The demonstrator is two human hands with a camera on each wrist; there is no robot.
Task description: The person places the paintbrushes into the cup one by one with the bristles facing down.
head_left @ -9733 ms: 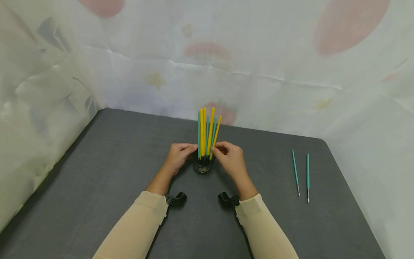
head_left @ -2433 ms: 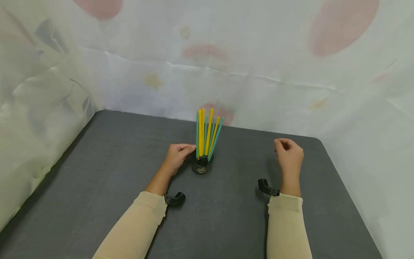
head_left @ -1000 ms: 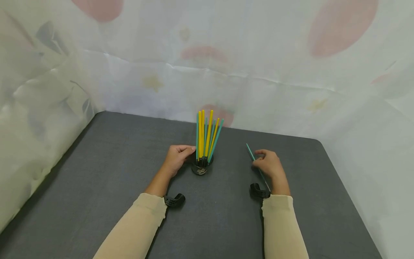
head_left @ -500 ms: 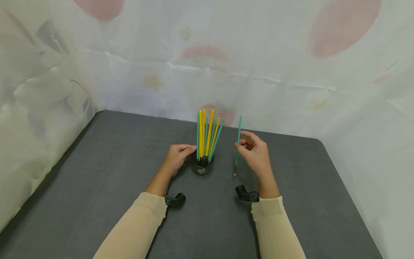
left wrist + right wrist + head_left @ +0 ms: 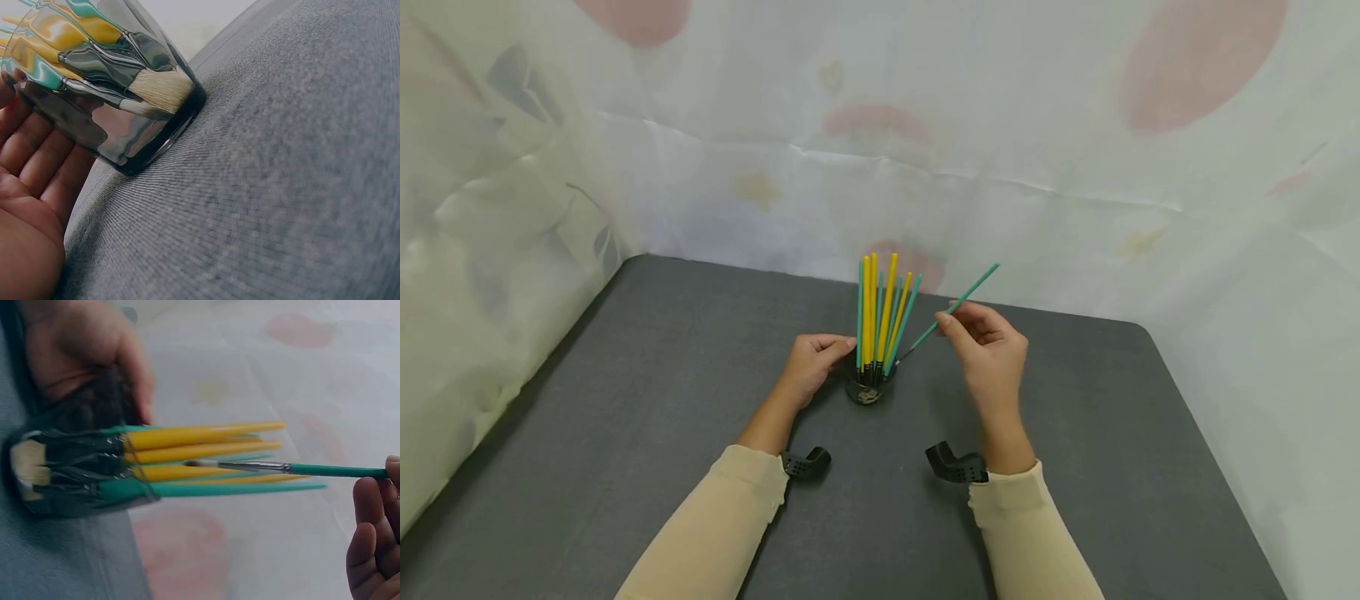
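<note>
A glass cup stands on the table toward its back middle, with a bunch of brushes standing in it, bristles down. The left hand rests against the cup's left side. To the right, the right hand holds one more brush above the table, slanted with its tip beside the bunch.

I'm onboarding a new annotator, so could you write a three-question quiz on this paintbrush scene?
1. True or false: the right hand pinches a teal brush with its bristle end pointing toward the glass cup.
2. What does the left hand do? A) lies flat on the table B) holds the cup C) lifts a yellow brush
3. Fill in: the handles standing in the cup are teal and ____.

Key: 1 true; 2 B; 3 yellow.
</note>
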